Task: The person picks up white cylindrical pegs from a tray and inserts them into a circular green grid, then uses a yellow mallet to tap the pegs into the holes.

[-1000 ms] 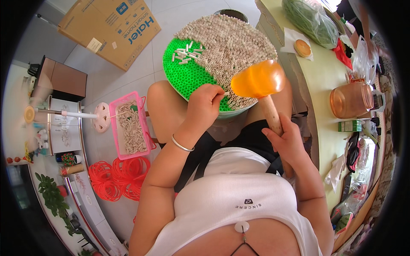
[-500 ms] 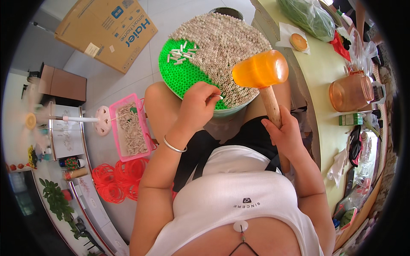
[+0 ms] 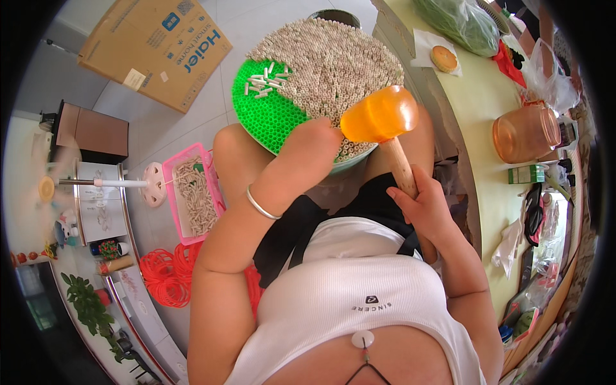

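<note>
A round green board [image 3: 269,119] full of holes rests in front of my knees. Beige short tubes [image 3: 327,58] stand upright and packed over much of it, and several loose white tubes [image 3: 263,83] lie on its green left part. My left hand [image 3: 312,146] is closed at the border between green and filled holes; its fingertips are mostly hidden, so what they hold does not show. My right hand [image 3: 420,200] is wrapped round the wooden handle of a mallet [image 3: 380,115]. The mallet's orange translucent head hangs over the tubes, close beside my left fingers.
A pink basket [image 3: 168,186] of loose tubes stands left of my knee, with coils of red cord [image 3: 167,276] nearby. A cardboard box [image 3: 154,51] lies at far left. Along the right runs a pale green table [image 3: 478,128] bearing a round pastry [image 3: 443,58] and an amber jar [image 3: 526,133].
My left hand has moved right over the board, and the white tube seen in its pinch is now hidden. The mallet head has shifted slightly left and down in my right hand.
</note>
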`<state>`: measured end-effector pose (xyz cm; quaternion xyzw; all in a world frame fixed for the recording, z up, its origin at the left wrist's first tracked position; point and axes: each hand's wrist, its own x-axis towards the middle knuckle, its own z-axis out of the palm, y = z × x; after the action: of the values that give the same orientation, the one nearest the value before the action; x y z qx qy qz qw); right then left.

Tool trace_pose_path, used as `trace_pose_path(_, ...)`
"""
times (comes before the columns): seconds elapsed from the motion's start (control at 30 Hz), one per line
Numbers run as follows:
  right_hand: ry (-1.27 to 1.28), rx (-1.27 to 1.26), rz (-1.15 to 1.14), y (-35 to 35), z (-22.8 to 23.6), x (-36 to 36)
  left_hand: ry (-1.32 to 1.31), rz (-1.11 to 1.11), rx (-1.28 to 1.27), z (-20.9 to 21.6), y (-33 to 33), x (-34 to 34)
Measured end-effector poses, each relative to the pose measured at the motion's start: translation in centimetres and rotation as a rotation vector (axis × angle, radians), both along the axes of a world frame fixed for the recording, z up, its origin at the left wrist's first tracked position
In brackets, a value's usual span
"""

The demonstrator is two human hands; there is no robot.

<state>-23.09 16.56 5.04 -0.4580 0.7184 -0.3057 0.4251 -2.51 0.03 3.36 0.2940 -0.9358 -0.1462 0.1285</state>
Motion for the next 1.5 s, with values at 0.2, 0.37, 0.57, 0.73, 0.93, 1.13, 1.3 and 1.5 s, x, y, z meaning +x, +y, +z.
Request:
trace_pose_path(0.2,0.196,-0.302,0.141,0.0,2.7,1.0,0.317,0.481,0.162,2.2,-0.4,5.3)
trace_pose_path(0.37,0.553,-0.283,0.305,-1.0,-0.5,1.1,0.372,0.558,0.19,0.0,-1.5,8.1)
trace_pose_path(0.57,0.37,-0.254,0.154,-1.4,3.2,0.4,0.322,0.608,0.05,-1.5,-2.6,9.2)
trace_pose_path(0.73,0.316,-0.186,0.107,-1.3,1.8,0.1,0.369,0.579,-0.208,-2.5,-6.3,7.3)
trace_pose_path(0.93,0.209,-0.071,0.043,-0.6,-0.8,-0.4,0.162,0.56,-0.264,-3.9,-10.0,5.7)
trace_pose_path(1.13,0.059,-0.015,-0.012,-0.8,-1.0,-0.4,0.051,0.476,-0.321,-4.2,-10.3,6.2)
trace_pose_path(1.3,0.047,-0.066,-0.01,-0.7,-1.6,-0.4,0.136,0.375,-0.382,-4.7,-10.1,7.5)
trace_pose_path(1.5,0.071,-0.067,-0.001,-0.6,-1.9,-0.5,0.651,0.373,0.346,-1.4,-4.1,5.0)
